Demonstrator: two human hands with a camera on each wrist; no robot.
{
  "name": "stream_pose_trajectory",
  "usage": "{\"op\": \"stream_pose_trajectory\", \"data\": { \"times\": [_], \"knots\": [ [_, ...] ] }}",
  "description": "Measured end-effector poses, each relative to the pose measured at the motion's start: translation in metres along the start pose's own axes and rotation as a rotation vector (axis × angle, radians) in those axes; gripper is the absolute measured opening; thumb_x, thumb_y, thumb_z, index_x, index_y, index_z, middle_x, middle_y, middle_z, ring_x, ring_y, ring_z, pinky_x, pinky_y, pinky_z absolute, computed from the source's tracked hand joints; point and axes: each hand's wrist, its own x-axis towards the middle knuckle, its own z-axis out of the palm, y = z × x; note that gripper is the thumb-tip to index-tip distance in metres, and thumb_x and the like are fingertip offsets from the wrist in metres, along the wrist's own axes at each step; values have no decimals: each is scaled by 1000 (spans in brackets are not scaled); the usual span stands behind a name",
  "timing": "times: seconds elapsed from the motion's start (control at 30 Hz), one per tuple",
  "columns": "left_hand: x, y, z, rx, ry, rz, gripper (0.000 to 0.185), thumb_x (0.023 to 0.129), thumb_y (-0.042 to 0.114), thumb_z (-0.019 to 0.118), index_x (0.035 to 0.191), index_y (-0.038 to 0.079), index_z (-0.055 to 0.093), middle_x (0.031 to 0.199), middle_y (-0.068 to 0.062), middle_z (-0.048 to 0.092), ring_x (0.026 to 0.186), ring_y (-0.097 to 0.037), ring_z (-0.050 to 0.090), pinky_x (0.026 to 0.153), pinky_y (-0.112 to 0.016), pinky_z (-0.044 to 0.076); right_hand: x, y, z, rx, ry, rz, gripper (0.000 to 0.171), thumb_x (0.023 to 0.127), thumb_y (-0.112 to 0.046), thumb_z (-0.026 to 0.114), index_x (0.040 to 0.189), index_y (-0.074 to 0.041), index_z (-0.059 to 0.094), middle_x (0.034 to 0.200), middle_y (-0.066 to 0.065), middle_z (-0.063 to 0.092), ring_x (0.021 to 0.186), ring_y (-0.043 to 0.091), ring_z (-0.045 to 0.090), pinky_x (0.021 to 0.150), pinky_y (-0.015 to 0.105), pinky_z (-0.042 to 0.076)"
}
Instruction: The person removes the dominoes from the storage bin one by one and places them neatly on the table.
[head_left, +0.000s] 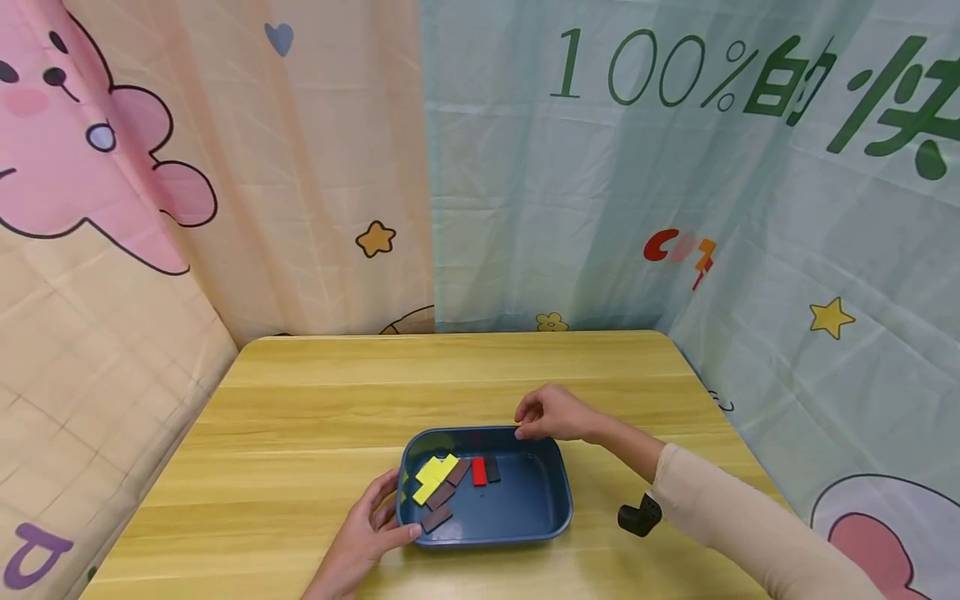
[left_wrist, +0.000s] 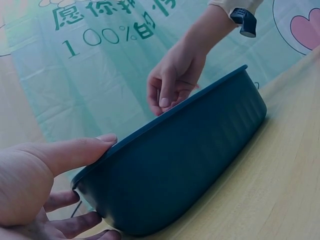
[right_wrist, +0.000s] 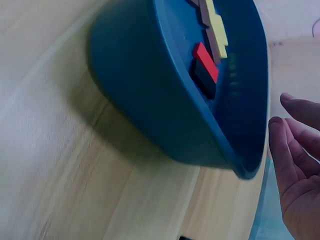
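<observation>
A blue plastic bin (head_left: pixel 517 533) sits on the table, holding several small flat rectangular blocks. Yellow blocks (head_left: pixel 433 477) lie together at its left, with brown blocks (head_left: pixel 441 495) beside them. Toward the middle a red block (head_left: pixel 479 472) lies next to a dark block (head_left: pixel 492 469). My left hand (head_left: pixel 367 529) grips the bin's left end, its thumb (left_wrist: pixel 85 150) over the rim and its fingers against the outer wall. Around the far right corner, my right hand (head_left: pixel 558 414) hovers at the rim, fingers loosely bent. Nothing shows between its thumb and fingertips in the right wrist view.
The bin stands on a wood-grain table (head_left: pixel 315 417). Printed curtains (head_left: pixel 510 208) hang behind the table and along both sides. A black wrist device (head_left: pixel 640 517) is at the right sleeve (head_left: pixel 720 508).
</observation>
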Motion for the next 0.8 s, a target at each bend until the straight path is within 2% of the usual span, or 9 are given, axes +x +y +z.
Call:
{"op": "stream_pose_trajectory", "data": {
  "times": [0.1,0.37,0.53,0.7,0.8],
  "knots": [
    [0,0,0,3,4,-4,90,85,3,85,157,-1,32,159,-28,35,144,-46,38,111,-43,43,4,-6,9,-29,-30,-21,19,89,-14,83,101,-1,75,79,-4,69,70,13,65,66,28,58],
    [1,-3,-1,-16,-14,12,90,85,2,84,157,-2,31,159,-29,33,144,-47,37,110,-39,44,10,-12,37,-112,-89,-83,20,88,-13,84,99,0,76,77,-6,70,66,9,65,63,26,56],
    [1,-3,-1,-22,-27,12,90,86,3,84,158,-2,30,159,-29,33,144,-47,36,110,-40,45,11,-10,55,-210,-58,-102,16,85,-12,86,94,-1,78,73,-5,70,62,5,62,60,23,55],
    [0,-1,-1,-14,-15,5,89,86,3,84,158,-1,31,159,-28,35,144,-46,38,109,-42,45,11,-11,68,-304,12,-31,17,83,-15,88,87,-2,79,67,-5,68,59,5,59,57,24,54],
    [0,-1,-1,-11,-10,0,89,86,4,84,158,-1,31,159,-28,35,143,-46,38,110,-43,45,11,-9,76,-336,51,29,22,83,-21,89,71,-9,76,56,-10,57,52,5,52,50,22,45]
  ]
}}
